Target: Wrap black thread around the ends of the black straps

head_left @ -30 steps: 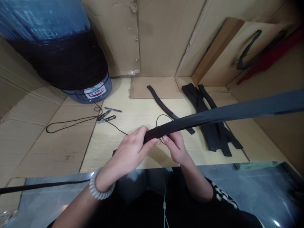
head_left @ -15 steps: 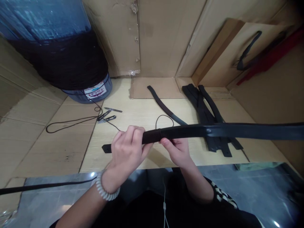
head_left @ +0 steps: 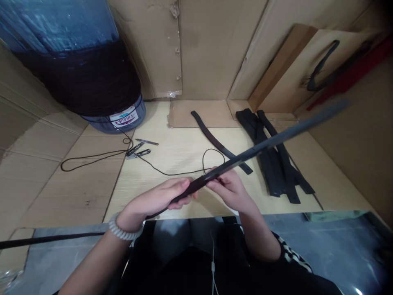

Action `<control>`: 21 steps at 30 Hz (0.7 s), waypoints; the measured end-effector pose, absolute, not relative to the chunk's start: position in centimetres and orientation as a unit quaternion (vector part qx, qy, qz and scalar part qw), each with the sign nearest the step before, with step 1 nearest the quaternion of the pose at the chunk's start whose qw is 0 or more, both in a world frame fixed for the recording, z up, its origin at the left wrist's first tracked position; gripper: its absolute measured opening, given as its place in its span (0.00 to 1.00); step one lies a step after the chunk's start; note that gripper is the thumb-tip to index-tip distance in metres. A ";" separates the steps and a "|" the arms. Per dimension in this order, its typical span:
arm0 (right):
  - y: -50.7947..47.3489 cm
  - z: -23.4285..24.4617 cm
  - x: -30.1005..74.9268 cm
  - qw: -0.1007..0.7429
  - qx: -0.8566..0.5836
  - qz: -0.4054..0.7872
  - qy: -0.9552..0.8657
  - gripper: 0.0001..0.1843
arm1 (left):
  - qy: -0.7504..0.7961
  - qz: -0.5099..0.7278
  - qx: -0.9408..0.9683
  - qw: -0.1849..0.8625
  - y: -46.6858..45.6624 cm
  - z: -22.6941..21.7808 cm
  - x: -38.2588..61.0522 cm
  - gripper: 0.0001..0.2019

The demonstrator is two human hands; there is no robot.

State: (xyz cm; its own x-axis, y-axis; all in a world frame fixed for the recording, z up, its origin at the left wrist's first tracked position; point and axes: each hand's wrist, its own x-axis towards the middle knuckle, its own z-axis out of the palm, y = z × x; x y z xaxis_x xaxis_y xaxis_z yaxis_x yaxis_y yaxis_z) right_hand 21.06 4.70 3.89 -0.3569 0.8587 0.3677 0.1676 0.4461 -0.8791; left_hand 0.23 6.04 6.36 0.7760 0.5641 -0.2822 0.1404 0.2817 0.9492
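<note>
Both of my hands hold a long black strip, which slants up to the right and ends in the air. My left hand grips it from below near its lower end, and my right hand pinches it close by. Dark thread seems wound around the strip between my hands. A thin black thread runs from that spot across the board, looping left towards a large black thread spool. A spiral bracelet circles my left wrist.
Thread snips and a slim metal blade lie on the pale wood board. A loose black strip lies beyond my hands, with a pile of black strips to the right. Cardboard walls surround the board.
The strip's free end has swung from pointing right to slanting up and right. My left hand has rotated and dropped lower, and the thread now shows running left across the board.
</note>
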 end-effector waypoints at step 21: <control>3.7 3.4 19.3 0.509 -0.443 0.305 -0.672 0.19 | 0.437 0.283 0.854 0.004 4.0 5.8 1.8 0.26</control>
